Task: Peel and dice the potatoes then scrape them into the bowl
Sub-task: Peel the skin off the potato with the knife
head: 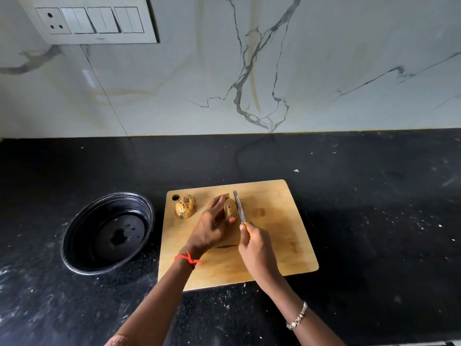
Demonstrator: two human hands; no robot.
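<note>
On the wooden cutting board my left hand grips a potato piece with its pale cut face turned toward me. My right hand holds a knife by its yellow handle, and the blade stands just right of that piece, pointing away from me. A second potato piece, speckled brown, lies alone near the board's far left corner. A black bowl sits on the counter left of the board with nothing in it.
The board lies on a black stone countertop dusted with white specks. A marble wall with a switch panel rises behind it. A hanging hole marks the board's far left corner.
</note>
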